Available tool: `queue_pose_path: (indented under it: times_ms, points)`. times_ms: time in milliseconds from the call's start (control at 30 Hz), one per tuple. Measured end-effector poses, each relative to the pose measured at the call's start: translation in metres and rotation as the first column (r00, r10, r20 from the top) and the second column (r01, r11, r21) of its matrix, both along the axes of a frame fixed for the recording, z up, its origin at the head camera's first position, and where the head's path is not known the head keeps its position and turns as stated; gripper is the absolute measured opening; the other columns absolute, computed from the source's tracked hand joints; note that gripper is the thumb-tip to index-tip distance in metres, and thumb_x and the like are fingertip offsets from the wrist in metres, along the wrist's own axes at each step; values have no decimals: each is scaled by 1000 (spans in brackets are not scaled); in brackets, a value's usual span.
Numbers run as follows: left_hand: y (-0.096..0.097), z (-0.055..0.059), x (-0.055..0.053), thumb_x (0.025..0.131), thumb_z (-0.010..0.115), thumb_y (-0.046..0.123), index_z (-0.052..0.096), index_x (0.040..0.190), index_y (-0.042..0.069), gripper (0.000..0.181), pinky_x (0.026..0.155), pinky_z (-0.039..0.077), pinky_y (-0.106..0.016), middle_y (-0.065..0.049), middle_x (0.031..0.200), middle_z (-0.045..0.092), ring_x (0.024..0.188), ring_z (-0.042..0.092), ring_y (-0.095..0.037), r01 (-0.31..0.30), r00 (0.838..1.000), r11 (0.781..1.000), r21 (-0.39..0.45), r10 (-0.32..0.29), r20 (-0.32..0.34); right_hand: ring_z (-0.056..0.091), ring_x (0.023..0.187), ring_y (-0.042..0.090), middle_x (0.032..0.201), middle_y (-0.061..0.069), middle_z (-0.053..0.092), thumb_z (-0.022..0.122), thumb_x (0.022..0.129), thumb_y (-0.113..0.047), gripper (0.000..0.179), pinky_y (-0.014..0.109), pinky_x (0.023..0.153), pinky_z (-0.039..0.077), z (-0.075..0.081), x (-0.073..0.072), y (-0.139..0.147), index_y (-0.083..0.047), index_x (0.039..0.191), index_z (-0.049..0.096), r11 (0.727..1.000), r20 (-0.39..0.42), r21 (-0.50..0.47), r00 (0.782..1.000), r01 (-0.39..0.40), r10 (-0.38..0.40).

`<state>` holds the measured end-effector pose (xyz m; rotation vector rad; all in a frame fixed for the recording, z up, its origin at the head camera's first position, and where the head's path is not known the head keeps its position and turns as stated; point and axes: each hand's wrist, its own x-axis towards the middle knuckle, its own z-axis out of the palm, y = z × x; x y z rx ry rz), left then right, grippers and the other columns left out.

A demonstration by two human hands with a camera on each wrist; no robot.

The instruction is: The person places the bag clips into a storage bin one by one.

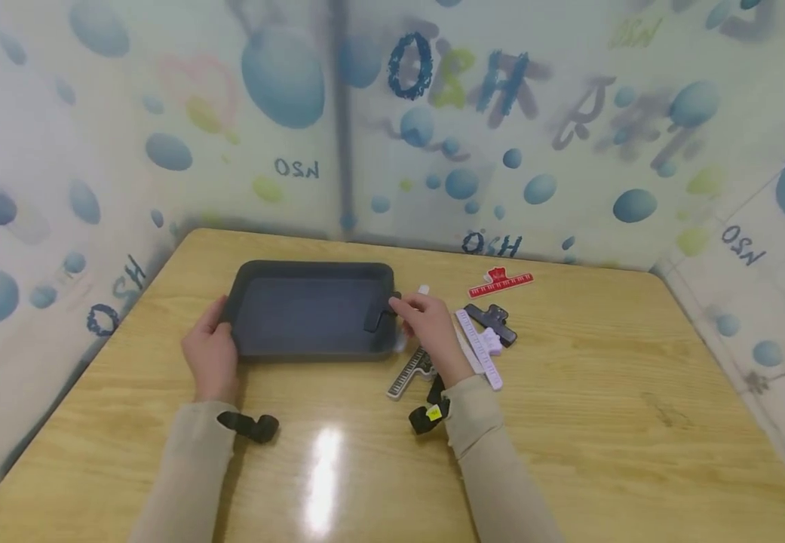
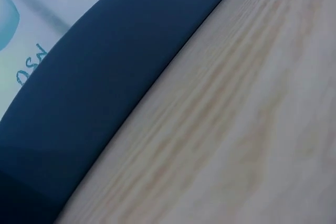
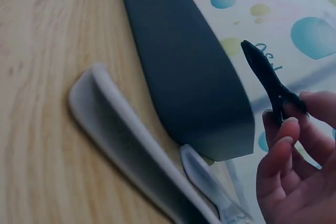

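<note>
A dark rectangular tray point(image 1: 311, 317) lies on the wooden table. My left hand point(image 1: 210, 356) grips its left edge, thumb at the rim; that hand is out of sight in the left wrist view, where the tray's side wall point(image 2: 100, 72) shows. Over the tray's right rim, my right hand point(image 1: 433, 328) pinches a black clip point(image 3: 265, 74) by its handles between thumb and fingers. The clip's jaws look closed and stand above the tray wall. Below that hand lie a piano-key patterned clip point(image 1: 407, 373) and a light purple clip point(image 1: 479, 348).
A red clip point(image 1: 501, 282) and another black clip point(image 1: 492, 323) lie right of the tray. Part of a white clip point(image 1: 423, 289) shows behind my right hand. A patterned wall point(image 1: 460, 151) borders the table's back edge.
</note>
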<state>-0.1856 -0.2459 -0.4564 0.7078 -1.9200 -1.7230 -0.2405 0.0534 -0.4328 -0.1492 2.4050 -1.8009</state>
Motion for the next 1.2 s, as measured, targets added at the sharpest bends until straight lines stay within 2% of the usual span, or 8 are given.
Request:
queue_pose_path:
  times_ms: [133, 267, 400, 533, 767, 867, 1067, 1200]
  points:
    - [-2, -1, 2, 87, 35, 1, 50, 128, 17, 47, 100, 24, -23, 5, 132, 44, 121, 32, 1, 39, 998, 998, -55, -36, 54, 52, 60, 18, 69, 4, 57, 60, 79, -48, 34, 30, 54, 41, -2, 1, -4, -15, 86, 65, 994, -11, 100, 999, -44, 46]
    - [-5, 0, 5, 88, 35, 4, 45, 132, 20, 47, 102, 21, -25, 5, 136, 39, 124, 28, -2, 87, 990, 992, -94, -75, 120, 55, 64, 15, 81, -2, 62, 58, 80, -50, 30, 30, 56, 43, -1, 3, -9, -22, 89, 66, 963, -71, 263, 994, -62, 83]
    - [-6, 0, 6, 89, 36, 5, 40, 135, 19, 48, 102, 21, -27, 4, 138, 35, 126, 25, -5, 140, 980, 980, -143, -117, 158, 52, 65, 12, 87, -6, 62, 56, 82, -48, 29, 29, 59, 43, 0, 5, -14, -21, 85, 66, 897, -184, 441, 974, -39, 133]
    - [-5, -1, 8, 91, 37, 9, 37, 136, 21, 46, 101, 22, -29, 7, 140, 32, 125, 24, -3, 180, 972, 975, -133, -155, 177, 52, 68, 9, 87, -7, 61, 54, 84, -47, 28, 28, 62, 42, -3, 7, -16, -21, 81, 65, 834, -237, 552, 958, -2, 159]
    - [-7, -2, 12, 94, 36, 18, 37, 136, 25, 43, 96, 26, -28, 10, 139, 32, 122, 28, -3, 185, 973, 974, -132, -163, 162, 55, 77, 10, 89, -6, 61, 52, 85, -47, 32, 29, 66, 44, -5, 11, -20, -19, 81, 67, 813, -259, 582, 952, 16, 166]
    - [-8, -1, 11, 94, 37, 20, 37, 136, 25, 42, 101, 22, -27, 11, 139, 33, 125, 24, 0, 187, 975, 973, -134, -167, 147, 56, 83, 11, 94, -6, 61, 52, 85, -46, 31, 30, 71, 45, -5, 11, -22, -19, 85, 68, 809, -259, 587, 949, 5, 181]
    - [-9, -2, 6, 95, 37, 20, 38, 135, 24, 41, 103, 20, -27, 11, 139, 33, 126, 23, 1, 193, 976, 974, -123, -178, 121, 55, 91, 12, 101, -6, 58, 54, 86, -41, 26, 33, 76, 45, -6, 8, -23, -20, 95, 67, 788, -238, 615, 944, -35, 227]
    - [-9, -3, 3, 94, 37, 19, 39, 135, 23, 41, 104, 19, -26, 10, 138, 34, 126, 24, 0, 188, 979, 975, -119, -176, 107, 53, 95, 12, 105, -6, 56, 54, 87, -38, 23, 33, 79, 43, -8, 5, -20, -22, 99, 65, 799, -228, 595, 936, -85, 269]
